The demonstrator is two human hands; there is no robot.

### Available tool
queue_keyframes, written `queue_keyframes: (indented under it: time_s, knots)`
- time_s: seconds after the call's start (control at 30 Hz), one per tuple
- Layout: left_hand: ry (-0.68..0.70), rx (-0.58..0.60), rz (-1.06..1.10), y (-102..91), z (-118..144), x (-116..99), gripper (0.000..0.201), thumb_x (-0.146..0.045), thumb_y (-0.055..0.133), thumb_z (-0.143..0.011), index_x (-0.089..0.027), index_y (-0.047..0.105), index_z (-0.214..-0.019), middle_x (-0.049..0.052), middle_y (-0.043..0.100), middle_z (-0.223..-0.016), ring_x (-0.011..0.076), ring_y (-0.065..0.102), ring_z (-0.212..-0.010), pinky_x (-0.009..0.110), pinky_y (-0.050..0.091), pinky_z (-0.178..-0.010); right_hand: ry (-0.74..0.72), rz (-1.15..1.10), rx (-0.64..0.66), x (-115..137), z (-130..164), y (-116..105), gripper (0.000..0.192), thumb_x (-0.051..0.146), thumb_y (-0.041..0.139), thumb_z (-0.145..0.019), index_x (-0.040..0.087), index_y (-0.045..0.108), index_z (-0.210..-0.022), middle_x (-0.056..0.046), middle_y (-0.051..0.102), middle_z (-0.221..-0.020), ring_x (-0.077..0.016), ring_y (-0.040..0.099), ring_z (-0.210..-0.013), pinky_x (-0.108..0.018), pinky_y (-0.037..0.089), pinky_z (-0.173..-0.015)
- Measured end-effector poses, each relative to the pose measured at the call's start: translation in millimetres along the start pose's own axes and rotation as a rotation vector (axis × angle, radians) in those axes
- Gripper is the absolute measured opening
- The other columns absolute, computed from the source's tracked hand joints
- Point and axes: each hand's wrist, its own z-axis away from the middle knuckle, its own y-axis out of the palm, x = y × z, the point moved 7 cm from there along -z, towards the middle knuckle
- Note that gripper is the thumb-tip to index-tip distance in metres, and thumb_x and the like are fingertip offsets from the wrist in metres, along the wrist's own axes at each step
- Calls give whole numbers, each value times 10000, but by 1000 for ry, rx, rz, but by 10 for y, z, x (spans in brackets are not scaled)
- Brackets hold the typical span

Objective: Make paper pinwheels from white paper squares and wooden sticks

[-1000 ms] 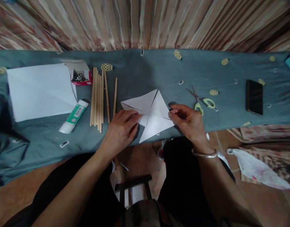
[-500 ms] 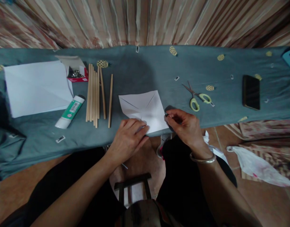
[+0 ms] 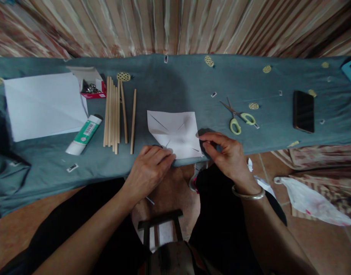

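- Slit white square of paper [image 3: 175, 130] has swung round and settled since a second ago: pinwheel-like and gaping at its cuts then, now closer to a plain square, cuts nearly closed.
- Paper lies at the near edge of the worktop [image 3: 175, 84], which is covered in blue-green cloth with yellow pineapple prints; diagonal slits run in from its corners.
- Left hand [image 3: 149, 166]: fingers curled, thumb close to fingertips, at paper's near left corner. Cannot tell whether the corner is pinched or only pressed.
- Right hand [image 3: 227, 153]: index finger stretched to paper's right edge, thumb apart below it. Silver bangle [image 3: 251, 196] on that wrist.
- Right of paper: scissors with pale green handles [image 3: 234, 113], blades parted; farther along, black phone [image 3: 303, 111].
- Left of paper: single thin wooden stick [image 3: 133, 122], then a row of similar wooden sticks [image 3: 111, 118].
- Beyond those: white-and-green glue tube [image 3: 86, 133], open red-and-white box [image 3: 97, 95] of small shiny metal pieces [image 3: 89, 88], larger white sheets [image 3: 44, 107].
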Motion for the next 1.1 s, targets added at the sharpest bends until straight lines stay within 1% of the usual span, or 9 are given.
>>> queue_keyframes:
  time_s: [0.13,0.2,0.27,0.4,0.53,0.63,0.73,0.93,1.1]
  knots:
    - [-14,-20,6,-65,63,83,158,-124,561,-905,-152,651,-1032,76,726,-997,201,647,-864,357,463,-740,-120,-63,121,99,28,95,312,132,581,-822,256,689,-1088,-51,630,-1275,-218,570,-1229,-450,441,-1071]
    - [-26,-25,0,-81,92,119,178,-130,554,-907,-157,651,-1055,81,728,-1006,208,653,-874,364,474,-744,-153,-83,191,139,48,160,342,135,610,-805,263,676,-1115,-53,570,-1358,-229,516,-1295,-474,412,-1096]
    - [-41,-22,-6,-83,113,143,190,-135,544,-910,-164,652,-1064,81,731,-1012,212,658,-879,369,485,-746,-169,-96,238,172,61,213,353,143,641,-790,270,674,-1117,-53,547,-1382,-240,500,-1310,-488,405,-1098]
    - [-60,2,9,-71,124,148,198,-129,543,-900,-163,659,-1057,85,731,-1018,222,661,-899,381,503,-763,-175,-150,263,232,54,266,285,160,674,-796,267,694,-1059,-54,607,-1302,-235,553,-1250,-475,431,-1074]
    - [-69,27,8,-68,110,138,190,-124,555,-888,-148,658,-1046,97,725,-1031,238,652,-914,394,504,-765,-142,-252,223,282,16,282,145,199,663,-838,259,721,-956,-46,682,-1172,-213,633,-1131,-436,496,-1007]
    - [-63,34,9,-70,92,121,166,-113,566,-877,-131,651,-1018,103,722,-1021,245,647,-909,396,503,-751,-95,-289,188,289,-10,315,102,218,659,-856,250,724,-927,-31,722,-1062,-193,673,-1032,-394,532,-948]
    - [-66,20,35,-68,70,98,181,-131,576,-881,-124,628,-1055,105,718,-1017,245,642,-912,392,503,-752,-59,-255,165,279,-23,366,109,234,640,-878,242,724,-947,-18,741,-980,-179,690,-951,-356,548,-888]
    - [-58,28,84,-14,50,51,346,-126,557,-908,-109,521,-1252,100,702,-1018,224,627,-925,363,498,-773,-11,-147,119,267,-52,427,158,264,635,-880,235,702,-1020,-12,739,-942,-166,693,-849,-314,556,-821]
    - [-22,23,117,0,46,48,283,-111,568,-902,-109,572,-1186,101,698,-1017,228,615,-955,364,509,-784,-17,-74,85,294,-84,439,173,234,652,-858,217,683,-1028,-8,726,-880,-152,679,-791,-276,548,-770]
